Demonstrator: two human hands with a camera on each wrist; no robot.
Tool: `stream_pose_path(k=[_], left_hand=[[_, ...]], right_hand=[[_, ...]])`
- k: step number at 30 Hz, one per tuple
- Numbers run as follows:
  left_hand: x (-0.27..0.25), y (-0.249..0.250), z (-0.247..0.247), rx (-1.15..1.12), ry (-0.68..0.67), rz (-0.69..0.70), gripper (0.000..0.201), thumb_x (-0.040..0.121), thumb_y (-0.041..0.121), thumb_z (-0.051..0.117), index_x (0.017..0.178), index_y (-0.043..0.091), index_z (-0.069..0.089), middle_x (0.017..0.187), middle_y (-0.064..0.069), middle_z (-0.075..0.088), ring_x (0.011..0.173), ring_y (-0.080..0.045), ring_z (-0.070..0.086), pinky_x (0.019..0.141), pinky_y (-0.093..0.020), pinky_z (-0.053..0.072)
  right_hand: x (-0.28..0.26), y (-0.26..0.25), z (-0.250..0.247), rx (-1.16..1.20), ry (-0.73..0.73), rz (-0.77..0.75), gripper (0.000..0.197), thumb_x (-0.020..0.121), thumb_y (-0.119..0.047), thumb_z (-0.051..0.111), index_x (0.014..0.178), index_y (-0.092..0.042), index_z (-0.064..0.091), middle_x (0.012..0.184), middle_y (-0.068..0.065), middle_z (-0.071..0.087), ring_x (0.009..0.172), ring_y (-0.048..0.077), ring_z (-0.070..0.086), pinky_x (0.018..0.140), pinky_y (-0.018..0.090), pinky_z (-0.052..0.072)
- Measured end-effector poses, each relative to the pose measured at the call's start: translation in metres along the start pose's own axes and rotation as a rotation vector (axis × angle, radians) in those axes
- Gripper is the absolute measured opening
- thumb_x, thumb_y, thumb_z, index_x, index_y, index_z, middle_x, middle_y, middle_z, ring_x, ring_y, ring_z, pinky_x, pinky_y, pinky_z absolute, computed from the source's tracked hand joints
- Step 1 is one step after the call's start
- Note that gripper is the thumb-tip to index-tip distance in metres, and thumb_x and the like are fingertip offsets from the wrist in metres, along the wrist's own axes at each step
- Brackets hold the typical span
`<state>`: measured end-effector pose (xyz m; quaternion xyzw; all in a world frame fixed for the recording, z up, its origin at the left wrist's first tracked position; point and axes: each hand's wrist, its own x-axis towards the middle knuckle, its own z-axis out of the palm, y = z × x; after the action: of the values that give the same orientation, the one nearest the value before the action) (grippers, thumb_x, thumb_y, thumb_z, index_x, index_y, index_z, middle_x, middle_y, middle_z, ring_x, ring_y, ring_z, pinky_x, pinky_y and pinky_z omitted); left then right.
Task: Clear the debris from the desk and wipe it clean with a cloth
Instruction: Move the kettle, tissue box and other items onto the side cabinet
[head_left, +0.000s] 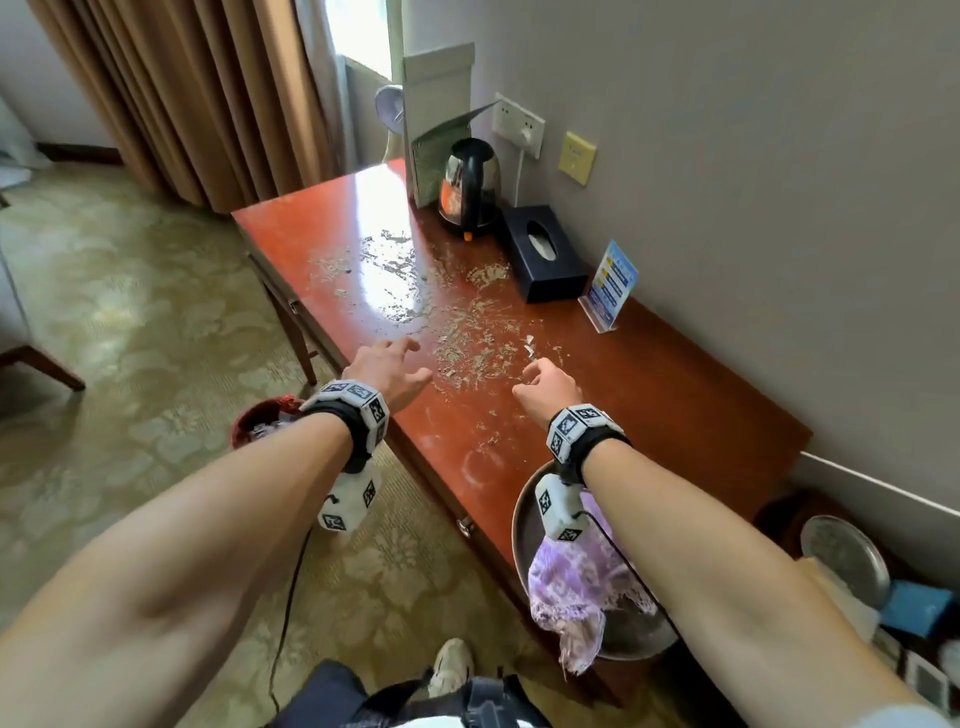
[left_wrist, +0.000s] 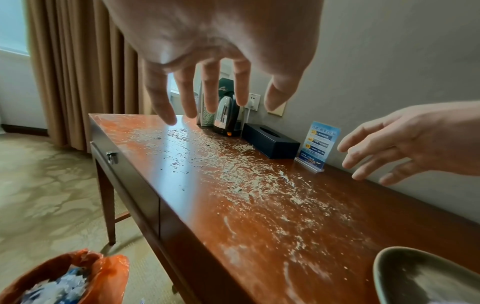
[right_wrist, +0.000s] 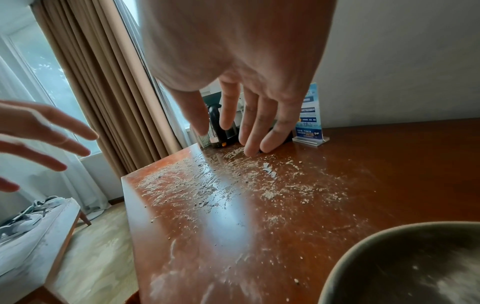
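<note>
Pale crumbly debris is strewn over the middle of the red-brown desk, with a small white scrap among it. My left hand hovers above the desk's front edge, fingers spread and empty. Just right of the debris, my right hand hangs over the desk with fingers relaxed, holding nothing. A purple patterned cloth lies draped over the rim of a metal basin at the near end of the desk.
A kettle, a black tissue box and a blue sign stand line the wall side. A bin with an orange-red liner stands on the carpet left of the desk. Curtains hang beyond the far end.
</note>
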<state>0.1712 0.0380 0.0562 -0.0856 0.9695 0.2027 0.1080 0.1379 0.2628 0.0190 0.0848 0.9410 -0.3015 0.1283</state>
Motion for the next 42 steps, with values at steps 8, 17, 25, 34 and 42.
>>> stream_pose_path(k=[8,17,25,34,42], left_hand=[[0.081,-0.025,-0.036,0.032,-0.013,0.095,0.048,0.093,0.048,0.052,0.136,0.027,0.044,0.142,-0.007,0.046,0.124,-0.026,0.047,0.103,-0.048,0.043],[0.186,-0.062,-0.078,0.090,-0.080,0.265,0.050,0.094,0.046,0.054,0.138,0.024,0.043,0.141,-0.007,0.046,0.113,-0.025,0.053,0.093,-0.038,0.047],[0.252,-0.050,-0.076,0.074,-0.160,0.404,0.055,0.092,0.052,0.056,0.138,0.025,0.043,0.141,-0.008,0.048,0.114,-0.024,0.055,0.095,-0.039,0.050],[0.308,-0.019,-0.059,0.091,-0.188,0.470,0.056,0.092,0.050,0.054,0.139,0.023,0.041,0.141,-0.009,0.047,0.116,-0.026,0.054,0.097,-0.042,0.049],[0.357,0.043,-0.052,0.136,-0.210,0.509,0.055,0.093,0.049,0.053,0.142,0.028,0.037,0.144,-0.009,0.043,0.118,-0.029,0.052,0.095,-0.042,0.049]], right_hand=[[0.047,-0.041,0.018,0.029,0.048,0.087,0.027,0.087,-0.022,0.057,0.114,-0.020,0.057,0.115,0.003,0.062,0.102,0.023,0.053,0.084,0.029,0.040],[0.101,-0.109,0.036,0.078,0.153,0.222,0.026,0.089,-0.022,0.056,0.115,-0.022,0.054,0.117,0.003,0.060,0.100,0.023,0.055,0.078,0.030,0.042],[0.122,-0.124,0.039,0.102,0.194,0.321,0.028,0.090,-0.018,0.056,0.118,-0.018,0.055,0.119,0.005,0.060,0.092,0.020,0.056,0.072,0.025,0.040],[0.179,-0.111,0.015,0.086,0.208,0.381,0.031,0.091,-0.021,0.056,0.123,-0.020,0.053,0.126,0.005,0.059,0.114,0.027,0.053,0.089,0.032,0.041],[0.233,-0.086,-0.030,0.164,0.314,0.402,0.034,0.091,-0.022,0.059,0.124,-0.020,0.054,0.122,0.005,0.059,0.109,0.026,0.056,0.087,0.032,0.042]])
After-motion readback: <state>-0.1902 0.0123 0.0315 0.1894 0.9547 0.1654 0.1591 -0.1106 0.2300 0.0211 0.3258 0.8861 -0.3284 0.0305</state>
